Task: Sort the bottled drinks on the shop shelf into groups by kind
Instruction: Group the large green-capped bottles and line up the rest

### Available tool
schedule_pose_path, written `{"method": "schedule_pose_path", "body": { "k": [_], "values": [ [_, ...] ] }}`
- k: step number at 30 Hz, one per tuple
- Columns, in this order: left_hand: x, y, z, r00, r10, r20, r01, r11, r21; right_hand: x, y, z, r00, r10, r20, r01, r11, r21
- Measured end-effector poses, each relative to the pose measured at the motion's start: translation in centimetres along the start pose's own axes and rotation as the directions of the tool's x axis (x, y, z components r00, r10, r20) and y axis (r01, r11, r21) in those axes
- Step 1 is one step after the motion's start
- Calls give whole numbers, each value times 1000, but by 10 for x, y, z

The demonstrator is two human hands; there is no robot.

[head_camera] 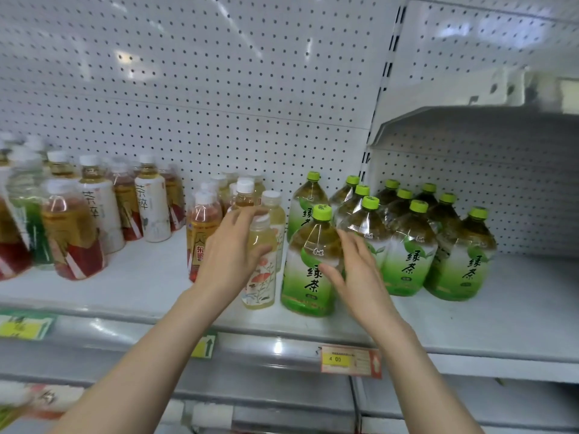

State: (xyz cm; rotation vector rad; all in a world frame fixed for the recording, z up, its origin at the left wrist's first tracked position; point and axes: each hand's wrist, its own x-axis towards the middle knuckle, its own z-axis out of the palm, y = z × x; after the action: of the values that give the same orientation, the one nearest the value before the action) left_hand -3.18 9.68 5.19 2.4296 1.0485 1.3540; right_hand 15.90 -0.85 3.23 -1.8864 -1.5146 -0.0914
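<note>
Clearly bare shelf (150,277) left of left hand (230,255)

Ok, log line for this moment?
left hand: on pale floral-label bottle | right hand: open beside green-capped tea bottle | white shelf

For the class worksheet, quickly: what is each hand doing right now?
Left hand: open, fingers around the pale floral bottle, not clamped.
Right hand: open, against the front green tea bottle.
</note>
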Motion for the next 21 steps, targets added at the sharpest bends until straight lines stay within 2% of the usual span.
{"method": "schedule_pose_path", "body": {
  "k": [2, 4, 9, 21],
  "values": [
    [-3, -6, -6, 1000, -12, -7, 12, 1000, -1, 5, -7, 7, 996, -40, -84, 28, 989, -143],
    [-5, -14, -12, 1000, -7, -16, 7, 1000, 6, 11, -12, 16, 990, -66, -123, 39, 977, -210],
    [-6, -31, -20, 1000, -24, -18, 24, 1000, 13, 30, -18, 43, 975, -59, -213, -32, 915, -403],
    [-6, -42, -23, 999, 17, 30, -17, 1000, -14, 92, -22, 81, 962, 135, -236, -213, 915, -342]
  ]
}}
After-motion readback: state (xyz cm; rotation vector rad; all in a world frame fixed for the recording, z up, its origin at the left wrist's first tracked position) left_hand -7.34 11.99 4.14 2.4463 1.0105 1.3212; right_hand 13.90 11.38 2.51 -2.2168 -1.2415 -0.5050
